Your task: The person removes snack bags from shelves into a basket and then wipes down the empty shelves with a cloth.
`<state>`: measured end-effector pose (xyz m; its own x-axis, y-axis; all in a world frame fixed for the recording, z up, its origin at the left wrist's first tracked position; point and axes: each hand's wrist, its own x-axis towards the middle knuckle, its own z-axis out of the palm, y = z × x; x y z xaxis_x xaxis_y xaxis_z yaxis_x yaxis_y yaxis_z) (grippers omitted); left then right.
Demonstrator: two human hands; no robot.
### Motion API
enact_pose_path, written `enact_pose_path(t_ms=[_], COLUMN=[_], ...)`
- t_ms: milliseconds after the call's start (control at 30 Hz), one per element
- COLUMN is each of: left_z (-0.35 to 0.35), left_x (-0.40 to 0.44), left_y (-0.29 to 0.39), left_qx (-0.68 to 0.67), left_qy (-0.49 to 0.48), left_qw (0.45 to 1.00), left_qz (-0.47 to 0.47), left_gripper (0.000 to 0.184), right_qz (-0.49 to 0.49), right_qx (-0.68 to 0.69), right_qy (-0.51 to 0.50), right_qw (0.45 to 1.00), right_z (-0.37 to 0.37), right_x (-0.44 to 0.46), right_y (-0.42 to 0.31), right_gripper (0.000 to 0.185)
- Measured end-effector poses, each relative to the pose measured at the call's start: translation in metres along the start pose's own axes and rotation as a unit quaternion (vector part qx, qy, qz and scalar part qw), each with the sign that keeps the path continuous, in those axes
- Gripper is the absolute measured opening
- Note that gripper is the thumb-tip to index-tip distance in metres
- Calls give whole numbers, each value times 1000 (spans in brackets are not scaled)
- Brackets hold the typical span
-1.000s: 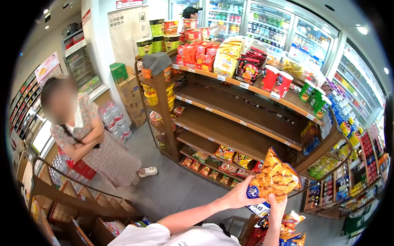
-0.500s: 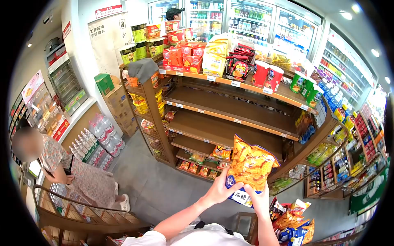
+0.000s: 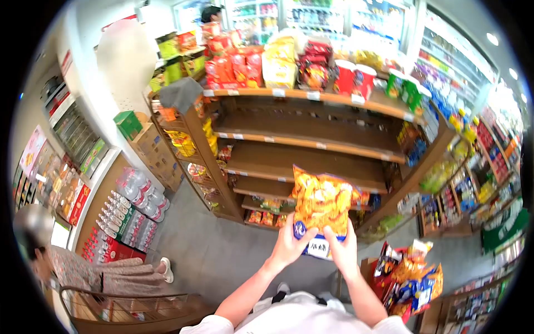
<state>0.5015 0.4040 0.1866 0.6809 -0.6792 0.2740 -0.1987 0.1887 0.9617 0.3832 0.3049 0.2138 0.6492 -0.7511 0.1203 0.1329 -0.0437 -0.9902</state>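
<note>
An orange and blue bag of chips (image 3: 321,201) is held upright in front of me, its lower part between both hands. My left hand (image 3: 290,240) grips its lower left side, thumb across the front. My right hand (image 3: 342,245) closes on the lower right side, with its thumb also on the front. Past the bag stands a brown shelf unit (image 3: 311,158), its middle boards largely bare. Small snack packs (image 3: 264,217) lie on its low boards, partly hidden by the bag.
More chip bags (image 3: 414,281) are piled at my lower right. A person in a patterned dress (image 3: 83,270) stands at the left, near bottled water packs (image 3: 139,195). Another person's dark cap (image 3: 211,13) shows behind the shelf. A curved wooden rack (image 3: 133,309) is close at lower left.
The bag, still in both hands, has moved left and stands straighter in view. My view has shifted, bringing more of the chip pile at lower right into sight.
</note>
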Motion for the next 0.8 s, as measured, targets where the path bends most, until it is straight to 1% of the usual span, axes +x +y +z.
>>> enact_pose_path(t_ms=[67,133,167,200,267,300,333,367,400,433,467,500,533,600,633,667,733,800], left_z=[4,11,21,29,51,62,74,90,104,118,134,150,168,206,226,246,287,329], left_x=[3,6,8,8,6,7,8,6,5,5,4,4,2,-1,-3,-6,-7,-13], left_y=[2,6,2,6,-1,-2,-3,-11,-17,-18,-19,-18,-18,-11,-4,3,13,27], left_qx=[-15,-39,-42,-28,14,33,50,17,-16,9,3,25,51,66,70,79,80,64], left_qy=[-38,-74,-67,-82,-87,-113,-141,-177,-205,-234,-264,-286,-302,-363,-394,-419,-489,-534], left_qw=[998,995,996,994,995,991,987,982,975,967,959,954,949,928,915,904,868,843], left_qz=[-39,-58,-30,-64,-57,-56,-54,-66,-82,-101,-104,-92,-76,-45,-52,-43,-38,-24], left_gripper=[52,50,51,50,48,47,47,47,48,48,48,44,43,40,40,42,46,51], right_qz=[29,24,29,31,42,76,40,49,54,74,94,87,57,67,62,46,58,69], right_qx=[26,-2,-8,-13,-28,-27,-60,-30,-36,-42,-47,-61,-76,-62,-9,-53,-52,-65], right_qy=[4,40,54,72,126,145,169,193,219,245,263,293,331,378,389,427,466,500], right_qw=[999,999,998,997,991,986,983,979,974,966,959,950,939,921,919,901,881,861], right_z=[-7,-16,-25,-34,-52,-62,-74,-88,-98,-112,-122,-135,-153,-185,-202,-221,-260,-291], right_x=[0,-3,-4,-8,-18,-24,-31,-37,-45,-52,-56,-62,-68,-86,-94,-102,-119,-139], right_y=[5,7,6,4,3,-1,1,10,4,-1,-4,-2,4,1,3,4,6,-9], right_gripper=[54,48,47,46,51,54,56,58,60,61,61,62,61,61,60,61,62,65])
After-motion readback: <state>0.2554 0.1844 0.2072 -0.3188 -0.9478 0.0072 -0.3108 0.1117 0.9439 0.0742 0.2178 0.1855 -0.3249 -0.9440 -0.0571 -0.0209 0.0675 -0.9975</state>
